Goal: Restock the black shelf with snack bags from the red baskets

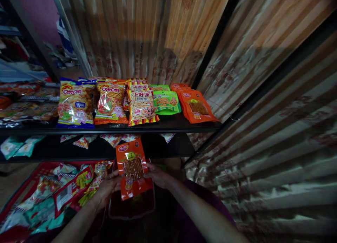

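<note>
An orange snack packet point(133, 169) with a clear window showing brown sticks is held upright between my two hands, in front of the lower shelf. My left hand point(109, 187) grips its left edge and my right hand point(158, 175) grips its right edge; the fingertips behind it are hidden. On the upper shelf, at the right end, lean matching orange packets point(197, 108). Green snack bags point(165, 102) stand to their left, followed by red-and-yellow prawn cracker bags point(142, 106).
A red basket point(23, 178) at lower left holds several snack bags. The black upper shelf point(168, 122) carries more snack bags point(76, 102) on the left. Small bags lie on the lower shelf point(168, 148). Black posts and a patterned curtain point(263, 130) bound the right side.
</note>
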The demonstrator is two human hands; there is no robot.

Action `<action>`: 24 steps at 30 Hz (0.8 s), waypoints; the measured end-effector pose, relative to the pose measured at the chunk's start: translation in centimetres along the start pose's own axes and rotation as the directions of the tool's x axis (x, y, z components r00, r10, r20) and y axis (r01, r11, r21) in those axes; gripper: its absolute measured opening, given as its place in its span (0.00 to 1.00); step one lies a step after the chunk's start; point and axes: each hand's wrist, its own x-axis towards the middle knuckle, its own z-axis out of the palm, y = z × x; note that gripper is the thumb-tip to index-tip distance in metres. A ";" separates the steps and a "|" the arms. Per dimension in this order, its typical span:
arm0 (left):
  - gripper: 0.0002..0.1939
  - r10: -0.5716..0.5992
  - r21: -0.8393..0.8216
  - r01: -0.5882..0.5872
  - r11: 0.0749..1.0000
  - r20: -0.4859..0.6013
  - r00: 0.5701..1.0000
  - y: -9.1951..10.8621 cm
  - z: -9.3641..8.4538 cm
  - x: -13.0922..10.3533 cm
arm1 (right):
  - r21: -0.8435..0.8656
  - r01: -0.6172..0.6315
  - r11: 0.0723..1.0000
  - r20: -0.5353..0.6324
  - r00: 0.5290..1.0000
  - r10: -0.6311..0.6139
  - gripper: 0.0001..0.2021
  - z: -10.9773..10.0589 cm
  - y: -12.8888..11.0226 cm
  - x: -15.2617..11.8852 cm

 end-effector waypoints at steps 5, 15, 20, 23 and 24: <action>0.23 0.047 -0.006 -0.047 0.999 0.030 0.998 -0.3 1.0 -0.7 | 0.031 -0.020 0.999 -0.005 1.000 0.020 0.29 -0.4 0.0 -0.7; 0.23 0.093 0.002 -0.094 0.996 0.068 0.993 -0.1 1.9 -0.5 | 0.042 -0.039 0.998 -0.089 0.995 0.042 0.24 -0.1 -0.8 -1.7; 0.23 0.099 -0.026 -0.098 0.995 0.069 0.993 -0.3 1.5 -0.5 | 0.032 -0.046 0.998 -0.086 0.995 0.048 0.23 0.2 -1.1 -1.7; 0.22 0.095 -0.018 -0.094 0.995 0.030 0.995 -0.5 1.4 -1.0 | 0.022 -0.051 0.998 -0.054 0.997 0.052 0.24 0.4 -1.2 -1.7; 0.22 0.096 -0.018 -0.095 0.995 0.023 0.995 -0.6 1.5 -1.3 | 0.020 -0.052 0.998 -0.043 0.998 0.053 0.25 0.5 -1.2 -1.8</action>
